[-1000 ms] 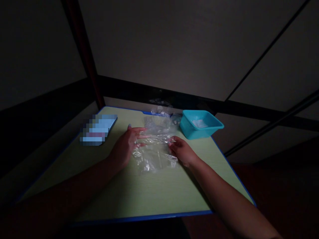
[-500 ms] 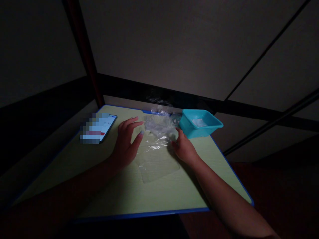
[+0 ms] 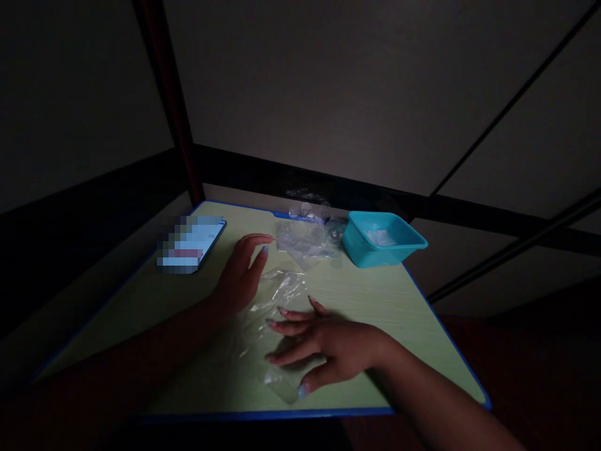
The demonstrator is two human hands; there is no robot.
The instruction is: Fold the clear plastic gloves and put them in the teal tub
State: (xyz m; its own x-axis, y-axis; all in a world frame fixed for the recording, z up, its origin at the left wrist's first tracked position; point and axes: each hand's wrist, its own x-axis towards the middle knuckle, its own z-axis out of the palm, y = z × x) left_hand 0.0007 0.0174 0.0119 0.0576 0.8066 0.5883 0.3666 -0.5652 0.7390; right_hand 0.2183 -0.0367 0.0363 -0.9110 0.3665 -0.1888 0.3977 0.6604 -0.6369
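A clear plastic bag (image 3: 270,300) lies flat on the pale green table (image 3: 357,307). My left hand (image 3: 241,272) rests at the bag's far left edge, fingers stretched out and slightly apart. My right hand (image 3: 319,347) lies flat on the bag's near end, fingers spread, close to the table's front edge. Neither hand grips anything.
A pile of crumpled clear plastic bags (image 3: 307,238) sits at the back of the table. A teal tub (image 3: 382,238) stands at the back right. A lit phone (image 3: 192,241) lies at the back left. A dark post (image 3: 171,103) rises behind.
My right hand has slid from the bag's far right corner near the tub down towards me, across the bag. The bag lies closer to the front edge. My left hand has barely moved.
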